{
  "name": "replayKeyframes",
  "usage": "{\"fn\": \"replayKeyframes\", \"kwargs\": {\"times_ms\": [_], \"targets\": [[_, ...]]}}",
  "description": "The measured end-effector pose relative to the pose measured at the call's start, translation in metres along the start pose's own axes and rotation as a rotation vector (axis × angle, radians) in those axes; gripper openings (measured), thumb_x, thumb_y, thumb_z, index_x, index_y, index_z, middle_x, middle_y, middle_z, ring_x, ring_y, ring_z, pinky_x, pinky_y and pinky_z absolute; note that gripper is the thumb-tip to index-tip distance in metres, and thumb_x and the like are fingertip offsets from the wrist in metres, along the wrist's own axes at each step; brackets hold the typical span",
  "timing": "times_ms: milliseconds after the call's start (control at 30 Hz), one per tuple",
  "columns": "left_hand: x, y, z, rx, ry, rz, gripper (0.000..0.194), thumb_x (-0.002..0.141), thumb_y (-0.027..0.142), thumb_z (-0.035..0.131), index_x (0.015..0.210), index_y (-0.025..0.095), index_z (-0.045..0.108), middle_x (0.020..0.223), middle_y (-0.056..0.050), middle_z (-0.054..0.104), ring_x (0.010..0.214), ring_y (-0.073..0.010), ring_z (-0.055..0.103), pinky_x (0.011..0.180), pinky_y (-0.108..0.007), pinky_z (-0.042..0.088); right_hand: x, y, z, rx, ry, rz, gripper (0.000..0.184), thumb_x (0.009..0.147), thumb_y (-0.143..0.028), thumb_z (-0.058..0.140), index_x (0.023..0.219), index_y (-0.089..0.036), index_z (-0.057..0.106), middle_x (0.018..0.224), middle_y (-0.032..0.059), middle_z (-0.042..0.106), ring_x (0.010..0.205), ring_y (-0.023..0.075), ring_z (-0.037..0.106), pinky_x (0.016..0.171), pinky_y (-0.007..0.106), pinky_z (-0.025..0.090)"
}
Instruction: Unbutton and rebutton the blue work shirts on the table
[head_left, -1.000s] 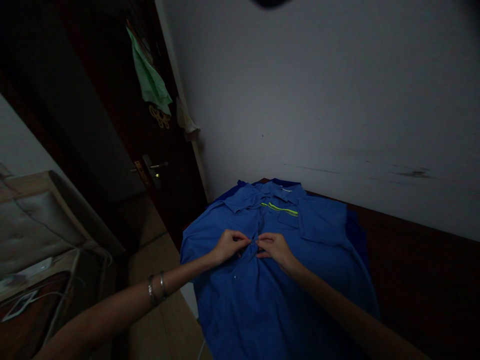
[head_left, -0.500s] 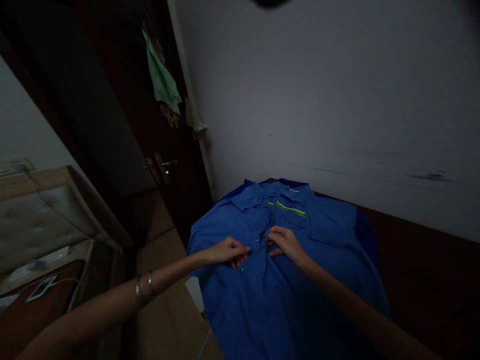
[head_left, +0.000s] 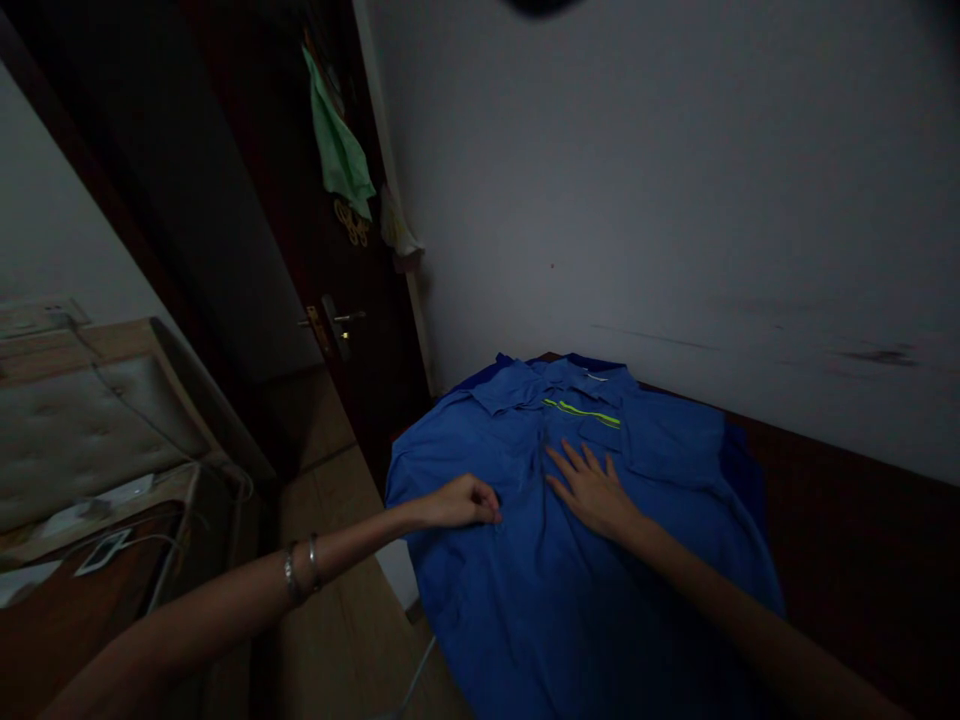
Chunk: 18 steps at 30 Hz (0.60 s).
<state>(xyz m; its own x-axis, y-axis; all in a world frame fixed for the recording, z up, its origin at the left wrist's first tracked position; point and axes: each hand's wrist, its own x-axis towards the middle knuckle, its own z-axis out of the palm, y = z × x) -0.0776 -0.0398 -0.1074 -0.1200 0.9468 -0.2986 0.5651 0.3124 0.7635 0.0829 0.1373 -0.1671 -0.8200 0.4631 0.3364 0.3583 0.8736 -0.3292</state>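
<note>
A blue short-sleeved shirt (head_left: 480, 590) with yellow-green stripes at the chest lies spread out, front up, its collar toward the wall. My left hand (head_left: 465, 502), two bracelets on its wrist, is closed in a pinch at the shirt's front edge near the middle; the fabric between the fingertips is mostly hidden. On the other side of the front opening my right hand (head_left: 596, 495) lies flat with fingers spread, below the striped chest pocket. Darker blue cloth (head_left: 742, 465) shows from under the shirt.
The shirt rests on a dark brown table (head_left: 847, 520) against a grey wall (head_left: 660, 180). At left stands a dark door (head_left: 375, 350) with a green cloth (head_left: 341, 150) hung on it. A padded headboard (head_left: 97, 425) and a white phone (head_left: 103, 552) on a cable are further left.
My right hand has let go of the shirt's front edge and opened flat on the fabric. The left hand stays pinched near the same spot. The view has shifted slightly.
</note>
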Motion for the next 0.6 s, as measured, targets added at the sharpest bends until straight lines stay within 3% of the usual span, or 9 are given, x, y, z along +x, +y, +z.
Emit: {"fn": "replayKeyframes", "kwargs": {"times_ms": [100,200,400,467,600], "targets": [[0.008,0.001,0.002,0.022,0.021,0.018,0.015,0.067,0.027,0.059,0.065,0.012,0.06,0.057,0.004,0.047,0.054,-0.0062,0.038,0.052,-0.017,0.028,0.002,0.014,0.007,-0.146,-0.065,0.024,0.052,0.083,-0.055,0.023,0.131,-0.035,0.028,0.14,0.0031,0.025,0.126,0.0345,0.02,0.095,0.062,0.01],[0.015,0.002,0.001,0.036,0.019,0.055,0.012,0.067,0.024,0.057,0.066,0.012,0.059,0.059,0.004,0.049,0.056,-0.0065,0.04,0.054,-0.017,0.03,0.009,0.023,0.005,-0.174,-0.103,0.028,0.054,0.081,-0.059,0.019,0.131,-0.038,0.026,0.141,0.0008,0.023,0.126,0.0333,0.02,0.095,0.062,0.009],[0.028,-0.002,-0.02,0.087,-0.142,0.096,0.025,0.075,0.035,0.049,0.075,0.013,0.06,0.066,0.001,0.055,0.06,-0.0081,0.048,0.056,-0.018,0.035,0.012,0.028,-0.001,-0.138,-0.115,0.003,0.057,0.08,-0.061,0.022,0.13,-0.036,0.029,0.14,0.0025,0.026,0.126,0.0333,0.02,0.094,0.062,0.012],[0.036,-0.008,-0.035,0.163,-0.081,0.104,0.028,0.078,0.034,0.043,0.078,0.013,0.06,0.069,-0.001,0.058,0.062,-0.0095,0.051,0.059,-0.019,0.038,0.01,0.027,-0.005,-0.106,-0.101,-0.02,0.056,0.082,-0.057,0.024,0.13,-0.03,0.034,0.137,0.0059,0.031,0.125,0.0313,0.024,0.096,0.058,0.017],[0.054,-0.029,-0.072,0.541,0.229,0.12,0.023,0.076,0.031,0.045,0.083,0.014,0.06,0.084,-0.004,0.06,0.077,-0.0146,0.053,0.073,-0.024,0.04,0.007,0.036,-0.027,-0.043,0.023,-0.074,0.045,0.085,-0.039,0.03,0.118,-0.015,0.049,0.121,0.0106,0.051,0.112,0.0212,0.044,0.095,0.036,0.034]]}}
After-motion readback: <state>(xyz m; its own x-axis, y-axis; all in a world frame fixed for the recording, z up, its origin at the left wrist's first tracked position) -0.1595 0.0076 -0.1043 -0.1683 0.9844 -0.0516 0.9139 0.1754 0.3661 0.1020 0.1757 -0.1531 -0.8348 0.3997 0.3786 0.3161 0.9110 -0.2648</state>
